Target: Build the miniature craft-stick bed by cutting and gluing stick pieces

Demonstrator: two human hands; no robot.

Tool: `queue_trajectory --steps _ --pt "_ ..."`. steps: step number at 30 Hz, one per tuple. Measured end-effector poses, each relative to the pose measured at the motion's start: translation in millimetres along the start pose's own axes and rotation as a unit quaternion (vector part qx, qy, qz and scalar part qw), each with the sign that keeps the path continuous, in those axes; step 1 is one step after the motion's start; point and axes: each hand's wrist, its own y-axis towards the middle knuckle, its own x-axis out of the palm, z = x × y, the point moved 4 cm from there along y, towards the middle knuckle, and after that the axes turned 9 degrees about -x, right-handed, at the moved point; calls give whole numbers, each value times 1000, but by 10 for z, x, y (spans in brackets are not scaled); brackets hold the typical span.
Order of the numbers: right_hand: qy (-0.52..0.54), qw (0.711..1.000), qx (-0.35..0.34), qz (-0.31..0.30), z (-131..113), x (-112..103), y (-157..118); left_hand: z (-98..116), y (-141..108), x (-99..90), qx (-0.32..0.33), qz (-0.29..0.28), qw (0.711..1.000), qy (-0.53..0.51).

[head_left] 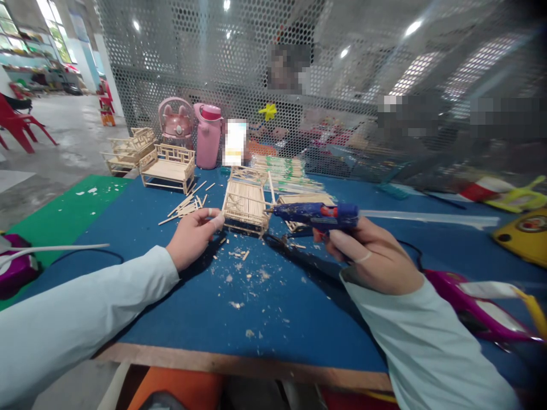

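Note:
My right hand is wrapped round a blue hot glue gun. A long clear glue stick sticks out of its back end. The nozzle points left, at the right side of a small wooden-stick bench; whether it touches cannot be made out. On the left, my left hand pinches the bench's near left corner between thumb and fingers. Loose short sticks lie just beyond that hand. Partly behind the glue gun is another flat stick frame.
Small stick benches stand at the back left beside a pink bottle and a pink fan-like item. Bundled sticks lie against the perforated metal screen. Purple power strips and cords lie at both sides.

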Motion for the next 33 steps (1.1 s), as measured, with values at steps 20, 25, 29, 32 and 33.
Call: queue_trajectory --steps 20,25,29,32,33 --pt "194 962 -36 187 -25 -109 46 337 -164 304 330 87 881 328" --pt "191 922 -17 336 150 -304 95 413 -102 313 331 116 869 350" --pt "-29 952 87 291 440 -347 160 440 -77 293 334 123 850 389" --pt "-250 943 154 156 635 -257 301 438 -67 309 324 117 843 412" --pt "-300 933 169 105 692 -212 359 435 -65 316 322 115 842 417"
